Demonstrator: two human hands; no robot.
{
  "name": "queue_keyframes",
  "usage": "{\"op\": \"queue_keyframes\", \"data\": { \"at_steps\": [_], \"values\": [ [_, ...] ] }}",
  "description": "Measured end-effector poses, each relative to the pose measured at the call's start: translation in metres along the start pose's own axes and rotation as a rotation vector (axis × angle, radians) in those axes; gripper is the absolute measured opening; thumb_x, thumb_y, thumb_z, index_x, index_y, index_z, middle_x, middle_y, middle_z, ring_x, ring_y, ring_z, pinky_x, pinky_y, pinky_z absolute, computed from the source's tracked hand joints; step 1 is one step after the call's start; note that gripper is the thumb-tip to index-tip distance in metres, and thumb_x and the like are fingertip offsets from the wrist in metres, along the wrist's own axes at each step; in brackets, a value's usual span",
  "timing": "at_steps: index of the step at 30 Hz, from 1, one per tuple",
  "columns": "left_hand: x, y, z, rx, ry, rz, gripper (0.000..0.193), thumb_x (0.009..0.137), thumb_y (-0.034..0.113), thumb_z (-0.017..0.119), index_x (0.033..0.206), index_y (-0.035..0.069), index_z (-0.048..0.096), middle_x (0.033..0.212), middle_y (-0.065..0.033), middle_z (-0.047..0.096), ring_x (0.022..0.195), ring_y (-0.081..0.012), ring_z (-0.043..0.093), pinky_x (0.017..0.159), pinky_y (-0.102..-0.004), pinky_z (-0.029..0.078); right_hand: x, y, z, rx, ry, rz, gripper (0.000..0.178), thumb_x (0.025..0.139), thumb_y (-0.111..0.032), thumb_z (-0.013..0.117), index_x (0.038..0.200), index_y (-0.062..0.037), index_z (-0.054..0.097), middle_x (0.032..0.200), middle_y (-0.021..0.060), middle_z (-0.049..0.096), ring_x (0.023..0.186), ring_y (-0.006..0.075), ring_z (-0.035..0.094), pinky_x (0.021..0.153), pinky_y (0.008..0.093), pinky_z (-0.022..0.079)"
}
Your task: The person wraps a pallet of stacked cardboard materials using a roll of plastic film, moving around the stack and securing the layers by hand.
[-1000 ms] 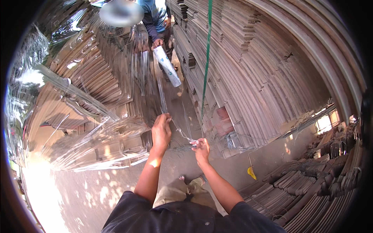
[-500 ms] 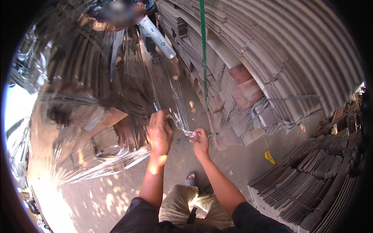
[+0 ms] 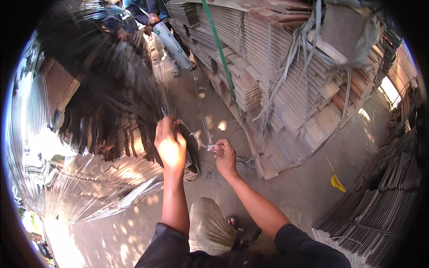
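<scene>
A sheet of clear stretch film (image 3: 197, 137) runs from a roll (image 3: 172, 45) at the far end toward me, its near edge bunched into a thin twisted strand. My left hand (image 3: 171, 139) has its fingers closed on the film, beside the wrapped stack. To its right, my right hand (image 3: 225, 154) pinches the other end of the strand between thumb and fingers. A co-worker's hand (image 3: 153, 19) holds the top of the roll, which is tilted. On my left, shiny film (image 3: 107, 187) covers a stack of brown cardboard (image 3: 129, 138).
Flattened cardboard stacks (image 3: 290, 85) tied with grey straps rise on the right, with a green strap (image 3: 219, 44) in front. Another bundle of cardboard (image 3: 371, 219) lies at the lower right. A yellow leaf (image 3: 338, 183) is near it. Loose strapping (image 3: 243, 161) lies on the ground (image 3: 286, 196).
My view has swung to the right and I have stepped forward. Both hands keep their grip on the film. The co-worker's roll stays tilted at the far end.
</scene>
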State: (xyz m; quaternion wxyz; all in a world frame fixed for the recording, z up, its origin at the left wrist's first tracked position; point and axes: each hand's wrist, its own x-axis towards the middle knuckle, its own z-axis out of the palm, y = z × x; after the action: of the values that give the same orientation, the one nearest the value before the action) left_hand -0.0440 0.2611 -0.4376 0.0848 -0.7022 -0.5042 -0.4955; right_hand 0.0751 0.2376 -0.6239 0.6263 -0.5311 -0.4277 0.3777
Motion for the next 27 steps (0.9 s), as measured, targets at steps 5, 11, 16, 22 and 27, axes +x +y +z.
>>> {"op": "queue_keyframes", "data": {
  "at_steps": [5, 11, 16, 22, 27],
  "values": [
    [-0.031, -0.036, 0.017, 0.036, -0.011, -0.016, 0.009, 0.092, -0.007, 0.061, 0.098, -0.001, 0.060, 0.089, -0.0235, 0.067, 0.084, -0.0434, 0.069, 0.074, -0.0475, 0.053, 0.002, 0.044, -0.003, -0.067, 0.012, -0.187, 0.006, 0.105, -0.009, 0.059, 0.105, -0.0035, 0.056, 0.088, 0.0115, 0.075, 0.084, 0.0240, 0.074, 0.076, 0.0373, 0.054],
    [-0.051, -0.052, 0.015, 0.117, -0.115, -0.056, 0.011, 0.092, -0.003, 0.066, 0.102, 0.001, 0.062, 0.092, -0.0252, 0.068, 0.088, -0.0462, 0.067, 0.076, -0.0530, 0.052, -0.002, 0.092, 0.009, -0.210, 0.055, -0.226, 0.005, 0.101, -0.005, 0.060, 0.103, -0.0050, 0.056, 0.086, 0.0109, 0.073, 0.084, 0.0227, 0.074, 0.075, 0.0380, 0.055],
    [-0.046, -0.038, 0.005, 0.071, -0.071, -0.032, 0.016, 0.090, -0.003, 0.068, 0.105, -0.001, 0.062, 0.094, -0.0249, 0.068, 0.088, -0.0455, 0.067, 0.077, -0.0517, 0.053, 0.002, 0.098, 0.020, -0.065, -0.032, -0.315, 0.011, 0.097, 0.004, 0.058, 0.100, -0.0061, 0.057, 0.083, 0.0094, 0.071, 0.081, 0.0225, 0.073, 0.073, 0.0355, 0.055],
    [-0.070, -0.052, 0.002, 0.119, -0.086, -0.027, 0.027, 0.087, -0.007, 0.070, 0.113, -0.002, 0.063, 0.095, -0.0244, 0.068, 0.091, -0.0444, 0.068, 0.078, -0.0488, 0.055, -0.012, 0.128, 0.032, 0.447, -0.090, 0.007, 0.013, 0.095, 0.007, 0.057, 0.093, -0.0047, 0.061, 0.078, 0.0058, 0.065, 0.077, 0.0161, 0.065, 0.072, 0.0332, 0.052],
    [-0.076, -0.042, 0.011, 0.096, -0.096, -0.088, 0.024, 0.088, -0.010, 0.065, 0.109, -0.001, 0.062, 0.097, -0.0223, 0.068, 0.093, -0.0429, 0.069, 0.080, -0.0481, 0.055, -0.016, 0.110, 0.017, 0.337, -0.046, -0.028, 0.007, 0.098, 0.004, 0.057, 0.095, -0.0025, 0.058, 0.081, 0.0075, 0.063, 0.079, 0.0190, 0.066, 0.071, 0.0356, 0.053]
  ]
}}
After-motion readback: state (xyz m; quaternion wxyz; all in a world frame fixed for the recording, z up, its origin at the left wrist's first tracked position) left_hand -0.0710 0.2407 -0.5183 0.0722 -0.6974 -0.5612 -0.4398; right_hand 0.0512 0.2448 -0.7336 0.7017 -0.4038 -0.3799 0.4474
